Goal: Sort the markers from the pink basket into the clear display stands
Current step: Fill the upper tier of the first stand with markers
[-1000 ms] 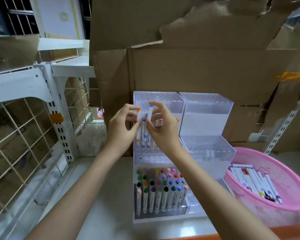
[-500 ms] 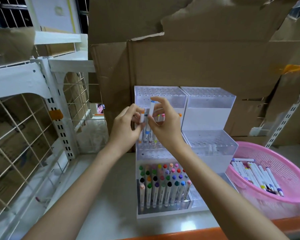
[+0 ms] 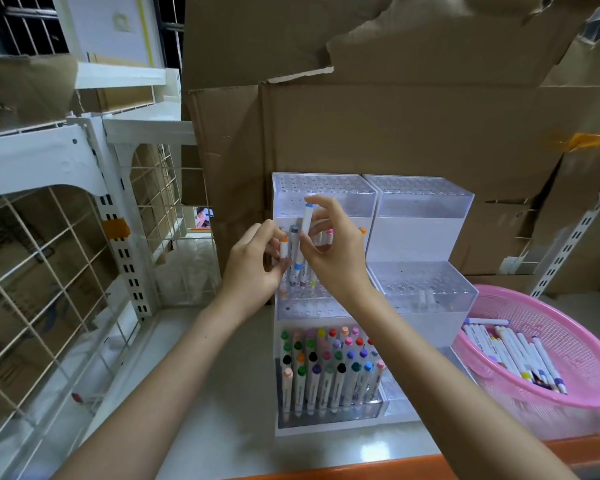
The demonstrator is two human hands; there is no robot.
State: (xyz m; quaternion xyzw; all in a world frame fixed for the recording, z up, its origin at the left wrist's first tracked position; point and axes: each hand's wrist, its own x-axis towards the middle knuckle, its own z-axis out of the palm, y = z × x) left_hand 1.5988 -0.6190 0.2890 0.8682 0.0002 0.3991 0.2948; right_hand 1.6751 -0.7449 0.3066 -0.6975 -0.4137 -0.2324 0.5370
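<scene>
both hands are working at the middle tier of the left clear acrylic tiered display stand (image 3: 323, 202). the right hand (image 3: 333, 251) is pinching a white-barrelled marker with a blue cap (image 3: 305, 223) between thumb and forefinger, near its upper half, holding it upright with its lower end down among markers already seated there. the left hand (image 3: 257, 261) is pinching a white marker with an orange cap (image 3: 284, 249) just beside it, fingers curled around the barrel. below the wrists, the front tier is standing full of coloured-cap markers (image 3: 326, 362). well to the right of the right forearm, the pink perforated plastic basket (image 3: 568, 327) is sitting on the pale surface (image 3: 222, 393), still holding loose white markers (image 3: 513, 355). judgement: markers are likely light, rigid and smooth; gripping mid-barrel is probably giving the best aim into the holes. the right-hand clear stand (image 3: 423, 202) is looking nearly empty.
</scene>
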